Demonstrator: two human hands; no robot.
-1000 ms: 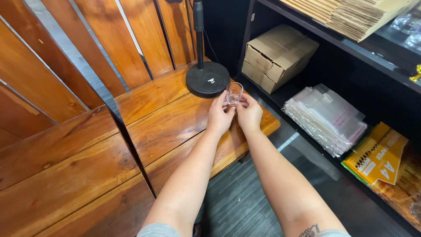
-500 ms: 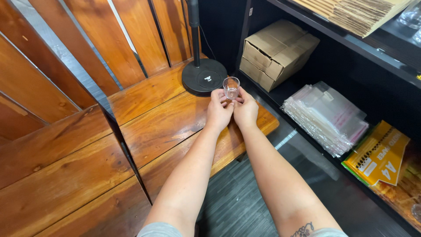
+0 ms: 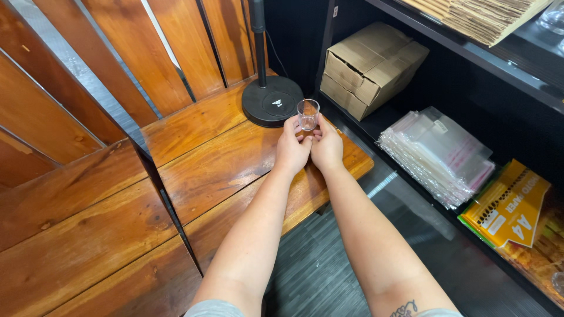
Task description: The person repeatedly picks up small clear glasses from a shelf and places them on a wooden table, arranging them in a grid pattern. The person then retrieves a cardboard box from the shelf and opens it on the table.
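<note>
A small clear glass cup [image 3: 308, 113] is held upright between the fingertips of both hands above a wooden bench top [image 3: 223, 164]. My left hand [image 3: 292, 147] grips its left side and my right hand [image 3: 326, 145] its right side. Both forearms reach forward from the bottom of the view. The cup looks empty.
A black round stand base [image 3: 272, 103] with a pole sits just behind the cup. A cardboard box [image 3: 370, 66], a stack of clear plastic bags [image 3: 435, 155] and a yellow paper pack [image 3: 508, 205] lie on a dark shelf at the right. Slanted wooden slats rise behind the bench.
Both hands have stayed together on the cup, which they now hold slightly higher and more upright. The view has shifted a little.
</note>
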